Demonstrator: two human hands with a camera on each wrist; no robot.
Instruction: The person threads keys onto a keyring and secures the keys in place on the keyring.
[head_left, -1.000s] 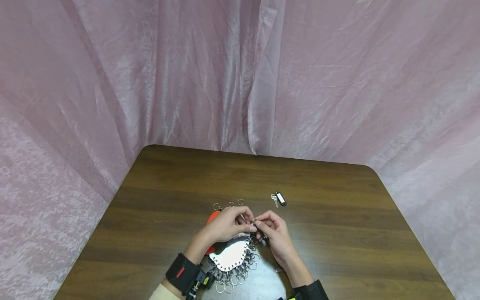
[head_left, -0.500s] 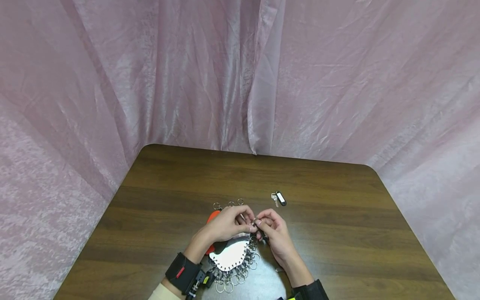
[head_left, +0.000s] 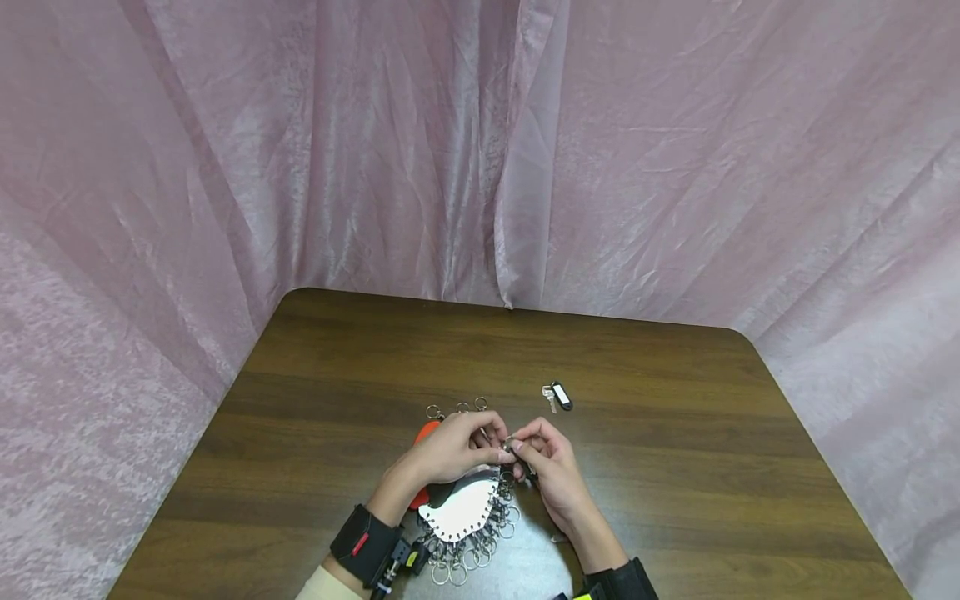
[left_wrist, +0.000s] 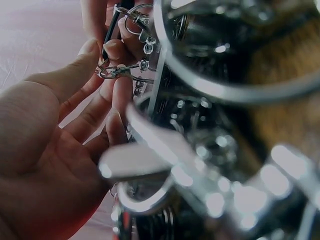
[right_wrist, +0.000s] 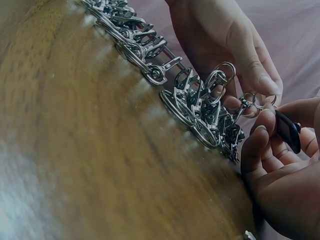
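Observation:
A white plate (head_left: 457, 512), its edge lined with metal swivel clasps and split rings (right_wrist: 175, 107), lies in front of the person. Over its far right side, my left hand (head_left: 448, 450) pinches a split ring (right_wrist: 265, 103) on one clasp between thumb and fingers. My right hand (head_left: 557, 479) meets it from the right and pinches a black key tag (right_wrist: 288, 132) against that ring. Whether the tag is threaded onto the ring cannot be made out. Fingers partly cover the join. Blurred rings and clasps fill much of the left wrist view.
A small silver key (head_left: 550, 397) and a black tag with white label (head_left: 562, 397) lie farther back on the brown wooden table (head_left: 337, 375). An orange piece (head_left: 426, 432) shows beneath the left hand. Pink curtains (head_left: 420, 167) hang behind.
Both hands stay in nearly the same place, with only slight finger movement at the ring and tag. The plate and the loose key have not moved.

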